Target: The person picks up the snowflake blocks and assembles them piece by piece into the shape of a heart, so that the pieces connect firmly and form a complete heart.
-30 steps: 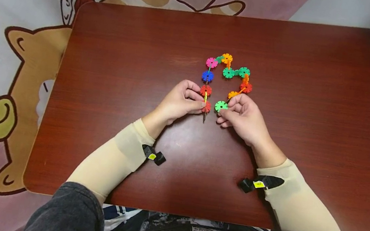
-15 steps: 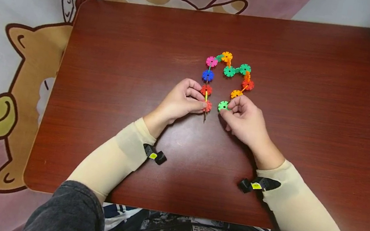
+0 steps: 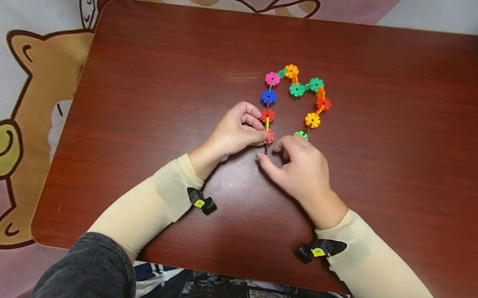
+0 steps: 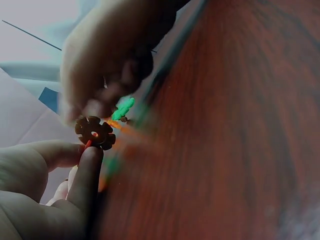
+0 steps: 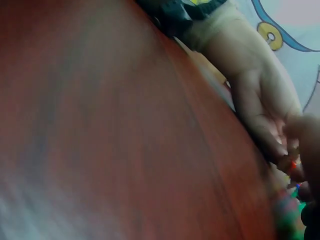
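Note:
A chain of slotted, flower-shaped plastic discs in several colours bends over the table, with a pink disc [image 3: 272, 78] at its upper left corner. My left hand [image 3: 233, 131] pinches a red disc [image 3: 270, 137] near the chain's lower left end. Beyond those fingertips a brown disc [image 4: 95, 133] stands on edge, joined to the red one. My right hand [image 3: 303, 169] is just right of the brown disc, thumb and forefinger apart; whether it touches the disc cannot be told. A light green disc [image 3: 301, 135] at the chain's other end lies behind my right knuckles, partly hidden.
The chain's right side runs through a yellow-orange disc [image 3: 312, 120] and a red-orange one. All of it is on a brown wooden table [image 3: 401, 139]. Cartoon-printed cloth [image 3: 36, 119] lies past the table's left and far edges.
My right hand has let go of the light green disc and moved left and nearer to me, toward the brown disc. The chain's right side has shifted slightly right and away. My left hand barely moved.

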Demonstrator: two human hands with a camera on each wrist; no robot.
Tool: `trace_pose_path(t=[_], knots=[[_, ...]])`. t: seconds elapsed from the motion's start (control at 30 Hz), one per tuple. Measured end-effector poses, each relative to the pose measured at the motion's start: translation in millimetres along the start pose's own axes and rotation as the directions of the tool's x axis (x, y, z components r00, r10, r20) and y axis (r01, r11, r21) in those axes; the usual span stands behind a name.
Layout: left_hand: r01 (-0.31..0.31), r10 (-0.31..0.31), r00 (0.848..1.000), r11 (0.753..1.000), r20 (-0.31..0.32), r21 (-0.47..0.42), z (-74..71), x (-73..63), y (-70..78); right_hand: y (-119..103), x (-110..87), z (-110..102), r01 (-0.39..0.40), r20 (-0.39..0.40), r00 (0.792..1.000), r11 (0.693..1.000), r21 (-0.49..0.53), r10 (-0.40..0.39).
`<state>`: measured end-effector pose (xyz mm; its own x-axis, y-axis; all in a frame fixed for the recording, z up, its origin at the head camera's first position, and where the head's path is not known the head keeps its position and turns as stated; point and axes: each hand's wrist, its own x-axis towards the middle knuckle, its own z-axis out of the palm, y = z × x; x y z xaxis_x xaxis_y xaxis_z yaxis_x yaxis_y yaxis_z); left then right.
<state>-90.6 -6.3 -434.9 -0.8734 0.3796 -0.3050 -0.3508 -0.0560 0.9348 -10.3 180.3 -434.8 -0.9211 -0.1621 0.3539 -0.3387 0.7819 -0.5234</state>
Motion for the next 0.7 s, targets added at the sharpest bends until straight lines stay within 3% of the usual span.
trace_pose_path(t=[0.17, 0.43, 0.7], knots=[[-0.010, 0.010, 1.000, 1.000, 0.023, 0.012, -0.6, -1.2, 0.4, -3.5, 0.9, 4.8, 0.038, 0.008, 0.999, 0.998, -0.052, -0.037], [-0.013, 0.014, 0.998, 1.000, 0.062, -0.010, -0.5, -2.6, 2.6, -1.8, 3.3, 5.8, 0.158, -0.038, 0.987, 0.987, -0.038, -0.159], [0.005, -0.001, 0.999, 0.996, 0.051, -0.086, -2.0, -1.7, 2.7, 0.6, 2.9, 4.8, 0.152, -0.090, 0.984, 0.988, -0.028, -0.154]])
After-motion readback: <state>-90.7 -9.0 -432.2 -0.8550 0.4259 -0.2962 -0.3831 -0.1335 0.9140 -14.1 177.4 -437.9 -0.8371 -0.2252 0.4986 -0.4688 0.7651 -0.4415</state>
